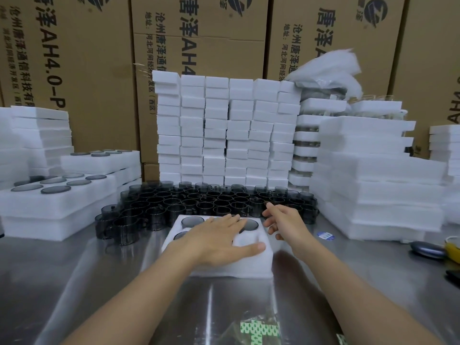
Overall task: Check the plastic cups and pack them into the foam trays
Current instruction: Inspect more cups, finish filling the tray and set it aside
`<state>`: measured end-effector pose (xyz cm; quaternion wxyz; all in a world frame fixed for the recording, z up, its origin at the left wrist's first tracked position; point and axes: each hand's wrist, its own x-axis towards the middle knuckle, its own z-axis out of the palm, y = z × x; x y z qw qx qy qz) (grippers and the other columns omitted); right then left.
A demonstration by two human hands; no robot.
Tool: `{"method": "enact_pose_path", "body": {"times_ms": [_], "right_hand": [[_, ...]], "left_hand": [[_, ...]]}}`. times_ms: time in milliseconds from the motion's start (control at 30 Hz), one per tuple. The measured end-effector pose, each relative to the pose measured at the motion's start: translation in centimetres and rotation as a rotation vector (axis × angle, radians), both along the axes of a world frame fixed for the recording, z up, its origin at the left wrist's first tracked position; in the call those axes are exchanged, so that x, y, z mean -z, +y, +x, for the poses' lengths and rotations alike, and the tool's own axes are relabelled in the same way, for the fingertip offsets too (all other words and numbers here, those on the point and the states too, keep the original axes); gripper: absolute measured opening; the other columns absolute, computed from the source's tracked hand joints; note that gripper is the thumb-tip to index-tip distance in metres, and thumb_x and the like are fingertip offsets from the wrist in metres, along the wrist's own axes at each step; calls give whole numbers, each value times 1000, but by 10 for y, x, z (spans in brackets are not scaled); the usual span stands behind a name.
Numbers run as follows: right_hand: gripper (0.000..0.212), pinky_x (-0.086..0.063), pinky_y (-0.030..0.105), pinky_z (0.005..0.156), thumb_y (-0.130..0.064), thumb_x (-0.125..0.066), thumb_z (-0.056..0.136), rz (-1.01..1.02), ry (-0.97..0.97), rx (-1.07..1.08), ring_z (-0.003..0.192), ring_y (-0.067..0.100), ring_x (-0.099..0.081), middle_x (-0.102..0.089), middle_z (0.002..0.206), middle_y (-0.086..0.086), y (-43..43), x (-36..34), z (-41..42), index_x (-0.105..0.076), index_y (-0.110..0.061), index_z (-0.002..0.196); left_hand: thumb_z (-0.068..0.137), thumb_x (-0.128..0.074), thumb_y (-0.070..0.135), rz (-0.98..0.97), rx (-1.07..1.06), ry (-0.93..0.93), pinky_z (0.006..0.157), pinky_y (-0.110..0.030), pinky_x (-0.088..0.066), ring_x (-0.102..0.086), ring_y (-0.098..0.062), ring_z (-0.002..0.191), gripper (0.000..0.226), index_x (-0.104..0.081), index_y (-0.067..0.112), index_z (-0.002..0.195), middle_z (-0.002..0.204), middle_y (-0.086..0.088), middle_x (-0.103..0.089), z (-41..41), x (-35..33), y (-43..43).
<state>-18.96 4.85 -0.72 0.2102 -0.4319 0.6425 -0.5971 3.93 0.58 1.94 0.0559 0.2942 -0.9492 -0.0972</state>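
foam tray (251,267) steadied for the next cup

at centre frame the foam tray is pressed down by the flat left hand (219,239), likely against sliding. the right hand (283,220), spread and empty, is held near the plastic cups (199,200) massed just behind.

Front: bare steel table (87,282) is left open beside the foam tray (251,267).
Rear: passage is blocked by crowded cups (211,200) and stacked foam blocks (224,133).
Sides: room is hemmed by foam tray stacks (373,195).

cardboard cartons (99,70) printed 唐泽AH4.0-P, smaller line 沧州唐泽通信科技有限, address line 河北河间经济开发区
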Motion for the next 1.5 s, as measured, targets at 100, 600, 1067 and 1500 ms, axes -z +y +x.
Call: {"method": "enact_pose_path", "body": {"times_ms": [100, 600, 1067, 1500], "right_hand": [[38, -46, 28, 60, -38, -57, 109, -8, 87, 58, 60, 14, -62, -69, 67, 0, -1, 5, -6, -74, -9, 92], [80, -43, 37, 87, -20, -58, 102, 332, 540, 385, 94, 32, -61, -19, 171, 13, 4, 30, -78, -18, -37, 169], [16, -45, 38, 78, -32, -68, 100, 86, 706, 465, 89, 25, -57, -56, 120, 4, 10, 19, -66, -56, -24, 96], [25, -44, 15, 96, -25, -80, 89, -787, 911, 238, 116, 15, -57, -60, 131, 6, 20, -32, 80, -66, -14, 107]], "left_hand": [[88, -24, 97, -23, -20, -59, 135, -48, 3, 7, -6, 165, 105, -5, 36, 172, 180, 13, 1, -2, 3, -1], [104, -48, 60, -334, 14, 325, 88, -33, -32, -52, -9, 108, 33, -69, 39, 119, 108, 20, -53, -11, 9, 12], [104, -53, 54, -311, 19, 415, 92, -37, -46, -55, -9, 109, 30, -72, 38, 120, 112, 16, -60, -9, 6, 10], [89, -81, 32, -245, -3, 1055, 80, -30, -58, -59, 1, 116, 86, -34, 61, 154, 143, 32, -47, -5, -6, 0]]}}
